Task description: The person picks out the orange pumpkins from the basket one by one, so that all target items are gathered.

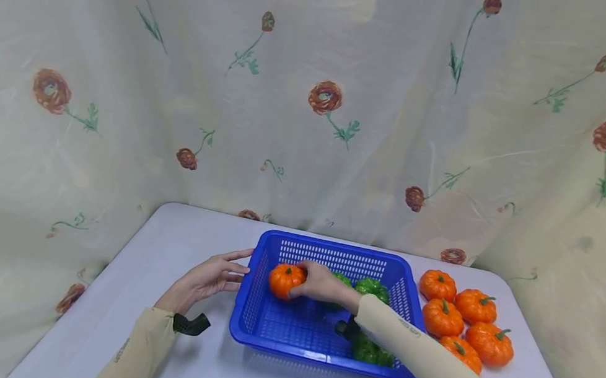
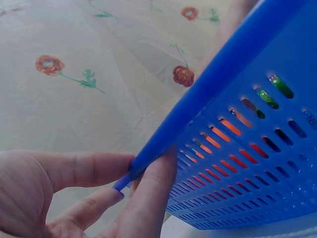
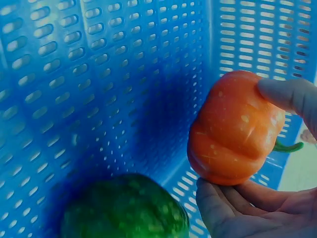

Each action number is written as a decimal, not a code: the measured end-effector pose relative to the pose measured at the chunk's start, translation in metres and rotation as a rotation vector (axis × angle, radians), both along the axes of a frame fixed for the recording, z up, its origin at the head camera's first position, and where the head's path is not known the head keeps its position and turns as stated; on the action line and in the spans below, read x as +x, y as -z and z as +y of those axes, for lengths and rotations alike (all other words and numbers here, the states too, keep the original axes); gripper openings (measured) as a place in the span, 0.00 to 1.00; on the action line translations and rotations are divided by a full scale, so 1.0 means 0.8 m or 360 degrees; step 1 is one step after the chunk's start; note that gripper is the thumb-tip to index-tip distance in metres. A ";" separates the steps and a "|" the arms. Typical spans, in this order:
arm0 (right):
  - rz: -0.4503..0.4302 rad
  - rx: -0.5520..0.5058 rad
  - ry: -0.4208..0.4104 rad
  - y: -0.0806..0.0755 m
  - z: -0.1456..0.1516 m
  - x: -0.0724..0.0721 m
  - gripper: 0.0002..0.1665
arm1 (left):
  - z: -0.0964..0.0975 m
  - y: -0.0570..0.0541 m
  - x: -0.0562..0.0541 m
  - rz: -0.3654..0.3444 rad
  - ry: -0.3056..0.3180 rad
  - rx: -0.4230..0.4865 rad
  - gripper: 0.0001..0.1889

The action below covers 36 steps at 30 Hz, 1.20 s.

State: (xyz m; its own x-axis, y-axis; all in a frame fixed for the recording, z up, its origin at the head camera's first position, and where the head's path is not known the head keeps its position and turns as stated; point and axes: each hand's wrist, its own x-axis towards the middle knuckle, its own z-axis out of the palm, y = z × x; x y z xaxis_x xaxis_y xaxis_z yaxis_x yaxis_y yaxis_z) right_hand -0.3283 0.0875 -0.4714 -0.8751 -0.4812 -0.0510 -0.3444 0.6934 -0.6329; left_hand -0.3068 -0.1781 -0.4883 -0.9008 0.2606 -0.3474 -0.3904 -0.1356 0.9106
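Note:
A blue plastic basket (image 1: 292,331) with slotted walls stands on the white table. In it, my right hand (image 1: 320,283) grips a small orange pumpkin (image 1: 282,281) near the left wall. The right wrist view shows the thumb on one side of this ribbed pumpkin (image 3: 235,129) and the fingers on the other, its green stem pointing away. My left hand (image 1: 212,278) is at the basket's left rim; in the left wrist view its fingers (image 2: 153,188) pinch that rim (image 2: 173,119). Several green ribbed vegetables (image 1: 372,288) lie in the basket, partly hidden by the right arm.
Several orange pumpkins (image 1: 489,343) sit in a group on the table, right of the basket. The white table (image 1: 192,229) ends at a floral curtain (image 1: 288,119) behind and at the sides. My right forearm (image 1: 424,355) crosses over the basket's right front corner.

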 end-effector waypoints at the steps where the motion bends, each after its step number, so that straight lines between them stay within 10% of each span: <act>1: 0.0002 -0.0006 -0.0009 -0.002 0.004 0.002 0.38 | 0.000 0.001 0.000 0.0000 -0.0002 0.0003 0.30; 17: -0.0095 0.0036 -0.0032 -0.058 0.094 0.054 0.41 | 0.003 0.004 0.004 0.0006 -0.0027 0.0008 0.31; 36: -0.0055 0.0076 0.0403 -0.102 0.283 0.132 0.47 | 0.004 -0.001 0.004 0.0019 0.0033 0.0016 0.31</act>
